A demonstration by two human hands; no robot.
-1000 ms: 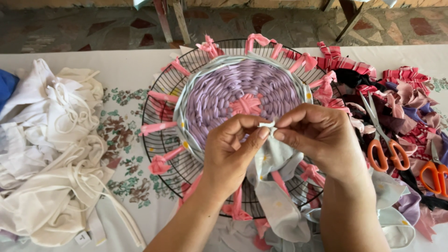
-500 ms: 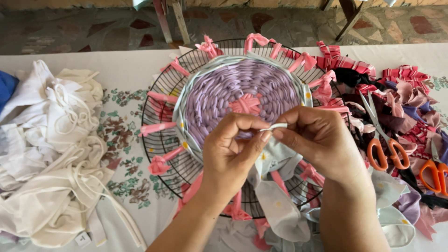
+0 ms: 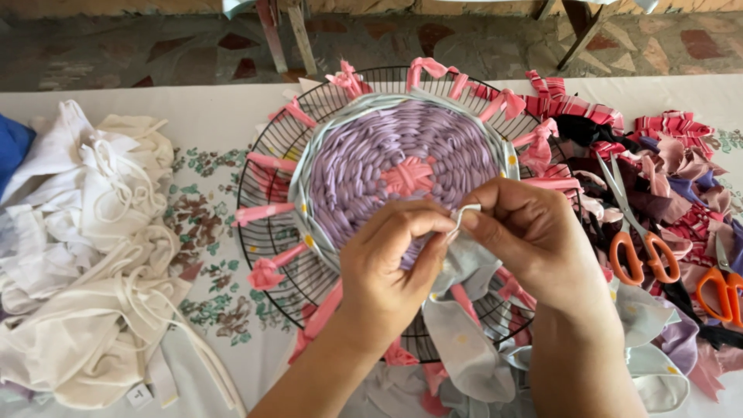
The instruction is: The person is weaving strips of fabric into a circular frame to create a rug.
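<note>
Hands: our left hand [image 3: 391,267] and right hand [image 3: 526,236] meet fingertip to fingertip, both pinched on one pale grey fabric strip [image 3: 464,310] above the near half of the frame.
Strip: it runs down from the pinch, broadens and drapes over the near rim toward us.
Frame: we work on a round black wire rack [image 3: 267,159] with pink ties [image 3: 267,272] knotted round its spokes; a lilac woven round [image 3: 387,159] with a pink centre fills its middle, edged in the same pale grey.
In the way: our own hands cover the near part of the weave.
Left side: white cloth pile [image 3: 85,255] lies just beside the rack; a blue corner shows at the picture's edge.
Right side: heap of red, pink and dark scraps [image 3: 681,170] touches the rack.
Scissors: two pairs with orange handles [image 3: 638,251] lie on the scraps — the second is cut off by the edge.
Open room: bare tablecloth [image 3: 209,116] beyond the rack, up to the table's far edge.
</note>
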